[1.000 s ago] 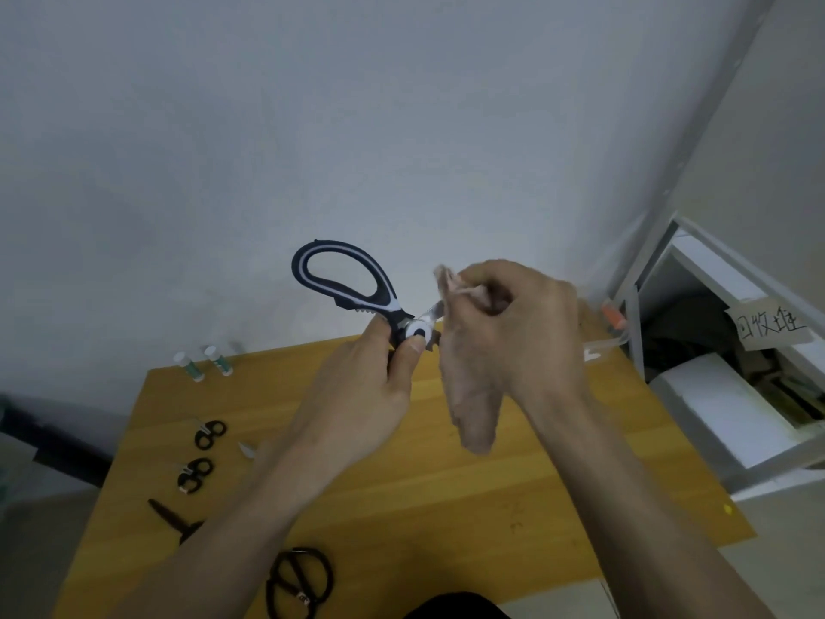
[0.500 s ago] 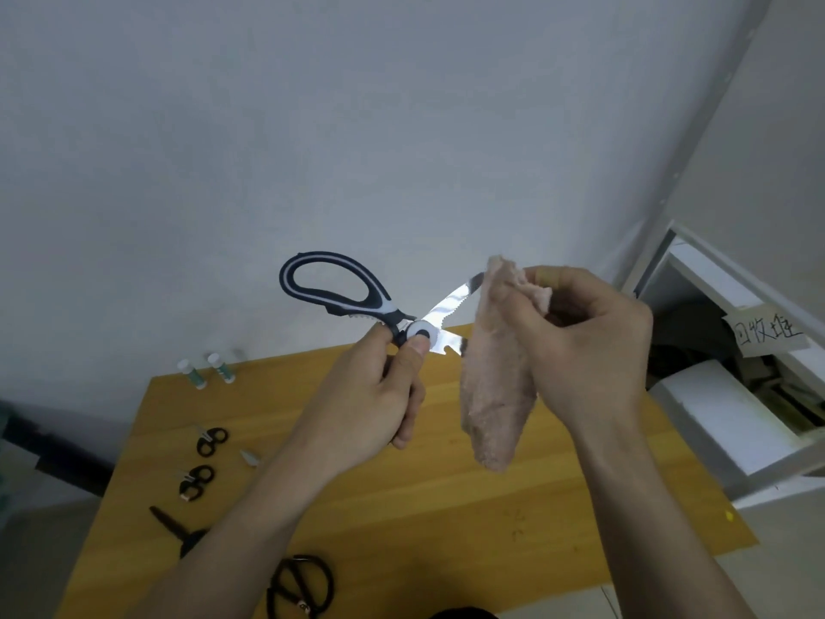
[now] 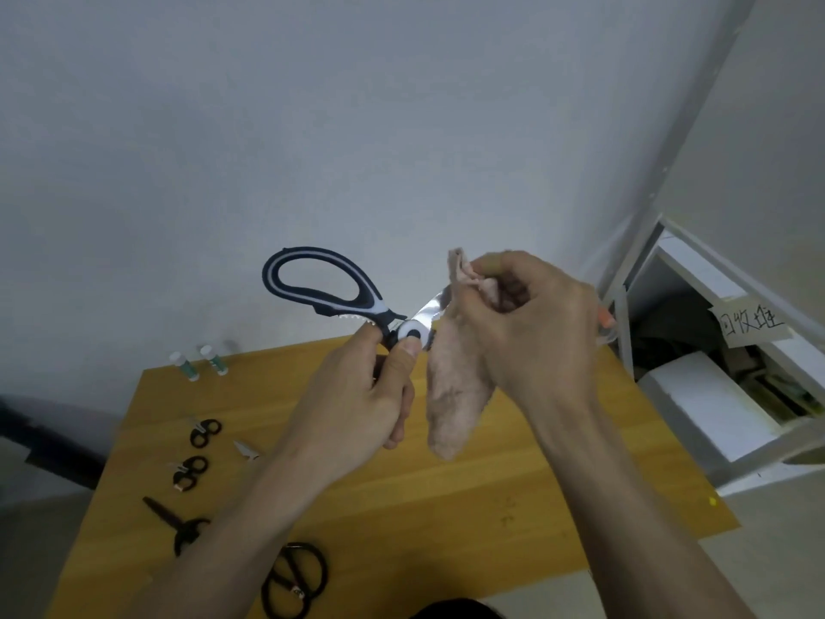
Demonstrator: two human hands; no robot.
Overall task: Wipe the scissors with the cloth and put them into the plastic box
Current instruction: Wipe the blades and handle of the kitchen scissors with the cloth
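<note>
Head view: looking forward and down from the wearer's head, close above the worktop [image 3: 513,493].
Facing: wall at 12 o'clock.

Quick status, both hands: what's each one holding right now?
Left hand: grips the kitchen scissors near the pivot, thumb on it.
Right hand: holds the pink cloth, pinched over the blade.

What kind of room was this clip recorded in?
Probably a workroom or storage room rather than a home. A bare wooden table stands against a plain grey wall, with several scissors laid out on it. Beside it is a white metal shelf bearing a handwritten paper label.
</note>
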